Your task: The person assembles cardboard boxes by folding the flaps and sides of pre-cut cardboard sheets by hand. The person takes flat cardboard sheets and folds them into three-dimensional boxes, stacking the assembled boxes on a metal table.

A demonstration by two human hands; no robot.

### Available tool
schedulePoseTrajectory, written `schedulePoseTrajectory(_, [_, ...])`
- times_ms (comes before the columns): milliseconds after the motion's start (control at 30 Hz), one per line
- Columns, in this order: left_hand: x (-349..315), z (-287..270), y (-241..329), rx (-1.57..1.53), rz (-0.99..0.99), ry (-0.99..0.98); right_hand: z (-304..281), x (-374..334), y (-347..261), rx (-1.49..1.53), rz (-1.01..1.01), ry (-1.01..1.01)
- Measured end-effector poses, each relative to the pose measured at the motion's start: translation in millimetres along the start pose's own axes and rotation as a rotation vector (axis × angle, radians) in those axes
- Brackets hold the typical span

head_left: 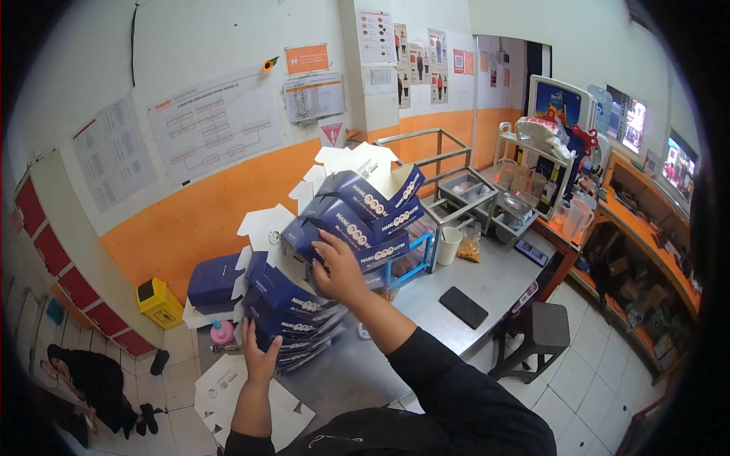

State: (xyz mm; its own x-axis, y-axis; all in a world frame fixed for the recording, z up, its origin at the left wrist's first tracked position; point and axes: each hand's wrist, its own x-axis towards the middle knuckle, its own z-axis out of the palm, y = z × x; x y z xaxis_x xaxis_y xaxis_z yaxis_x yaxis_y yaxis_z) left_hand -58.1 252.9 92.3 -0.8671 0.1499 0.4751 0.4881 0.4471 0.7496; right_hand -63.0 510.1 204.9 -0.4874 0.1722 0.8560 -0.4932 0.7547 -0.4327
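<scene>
A nested stack of dark blue cardboard food boxes [293, 308] with raised white flaps stands at the table's near left. Against its near left side rests my left hand [260, 353], open, thumb apart from the fingers. Farther right is a second stack of blue boxes [353, 220], standing open with white insides. My right hand [334, 264] touches the near end of this stack, its fingers spread against the cardboard. One blue box [217, 283] sits apart behind the left stack. Flat white cardboard blanks [228, 384] lie by my left forearm.
On the metal table [411, 319] are a black phone [463, 307], a white cup [449, 245], a bag of orange snacks [469, 247] and a blue rack [411, 258]. A pink bottle [221, 331] stands left. A stool [536, 338] is right; a person [95, 380] sits on the floor.
</scene>
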Motion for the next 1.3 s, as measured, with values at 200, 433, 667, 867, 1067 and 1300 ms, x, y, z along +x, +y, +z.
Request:
schedulePoseTrajectory(200, [6.3,8.2,-7.6,-0.047,-0.025,0.013,-4.8,-4.3,-19.4,0.147,0.006,-0.048])
schedulePoseTrajectory(433, [8.1,21.4,15.5,0.011,0.023,-0.009,-17.7,-11.3,-6.1,0.121,0.068,-0.004])
schedulePoseTrajectory(667, [21.0,38.0,17.7,0.05,0.024,0.048,-21.6,-7.8,14.9,0.131,0.074,-0.018])
schedulePoseTrajectory(867, [32.9,39.0,17.7,0.145,0.03,0.07,-15.0,-5.6,27.9,0.151,0.079,-0.077])
schedulePoseTrajectory(1067, [33.9,39.3,20.3,0.084,0.04,0.106,-13.4,-0.6,37.6,0.183,0.178,-0.083])
schedulePoseTrajectory(1300, [28.9,37.2,20.5,0.097,0.054,0.118,-7.3,-3.2,44.9,0.155,0.185,-0.038])
